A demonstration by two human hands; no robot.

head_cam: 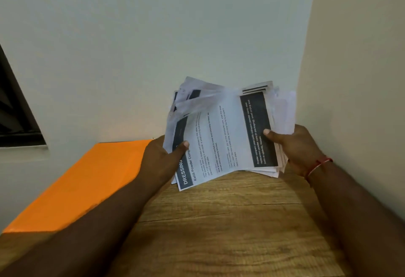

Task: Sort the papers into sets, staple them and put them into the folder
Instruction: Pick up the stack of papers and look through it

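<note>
Papers (221, 132): a loose stack of printed sheets is held up between both hands. Its upper edges are fanned and uneven, and some of the rear sheets are blurred. The top sheet is turned sideways, with a dark band along each of its short ends. The word "DRESSING" can be read at its lower left corner.

The left hand (162, 158) grips the left edge of the papers, with its thumb (183, 146) pressed on the top sheet. Its fingers are hidden behind the stack. The right hand (293, 147) grips the right edge, its thumb (271, 134) lying on the right dark band and its fingers curled under the sheets. A red band (317, 165) circles the right wrist, just right of the papers.

Below the papers and nearer the camera lies a wood-grain table (219, 222). Whether the bottom edge of the stack touches it cannot be told. An orange folder (76, 189) lies flat to the left of the papers, its far corner running behind the left hand. A pale wall (153, 35) stands behind the papers, and a dark window (15, 110) shows well to their left.
</note>
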